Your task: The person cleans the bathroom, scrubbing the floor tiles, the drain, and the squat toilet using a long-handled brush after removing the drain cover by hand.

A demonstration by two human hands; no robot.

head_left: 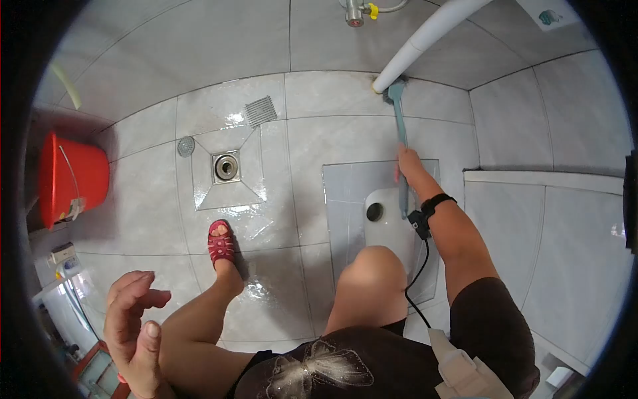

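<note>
My right hand (409, 165) is wrapped round the long grey-blue handle of a scrub brush (400, 120). The brush head (395, 92) rests on the tiled floor against the foot of a white pipe (425, 40), by the back wall. Below that hand lies a squat toilet (389, 223), partly hidden by my knee. My left hand (136, 326) is raised at the lower left, fingers apart and curved, holding nothing. A wet floor drain (226, 167) with its cover off is at the left centre.
A metal drain grate (260, 111) and a small round strainer (185, 146) lie near the drain. A red bucket (76, 179) stands at the left wall. The tiled floor (266, 229) is wet, and a tiled ledge (538, 174) borders the right side.
</note>
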